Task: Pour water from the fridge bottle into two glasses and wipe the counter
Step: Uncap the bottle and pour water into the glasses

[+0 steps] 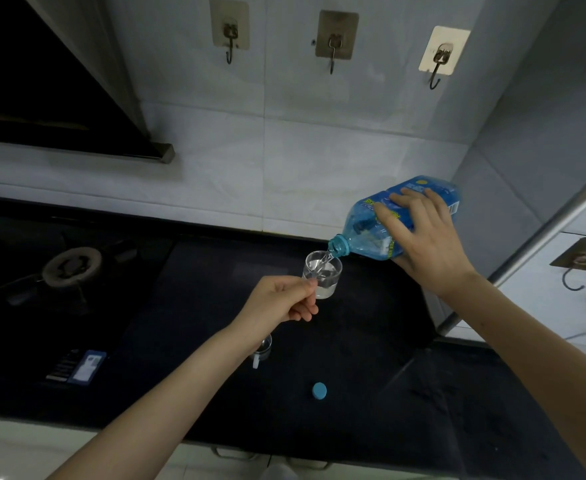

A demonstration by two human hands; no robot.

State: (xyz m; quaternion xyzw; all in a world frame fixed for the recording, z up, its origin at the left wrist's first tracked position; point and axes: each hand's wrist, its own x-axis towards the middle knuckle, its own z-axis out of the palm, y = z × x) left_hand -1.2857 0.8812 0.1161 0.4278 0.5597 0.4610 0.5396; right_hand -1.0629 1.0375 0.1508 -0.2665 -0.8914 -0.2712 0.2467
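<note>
My right hand (pixel 423 237) grips a large blue plastic water bottle (pixel 367 230), tipped down to the left. Its open neck sits over the rim of a small clear glass (pixel 324 271), and a thin stream of water runs into it. The glass is partly full and held above the dark counter (pixel 371 341) by my left hand (pixel 281 299), which pinches its handle. A second clear glass (pixel 263 351) stands on the counter, mostly hidden under my left wrist. The bottle's blue cap (pixel 319 390) lies on the counter nearer to me.
A gas burner (pixel 71 268) sits on the black hob at the left, under a range hood (pixel 42 81). Three wall hooks (pixel 333 43) hang on the tiled wall behind. A metal rail (pixel 526 237) and a white surface are at the right.
</note>
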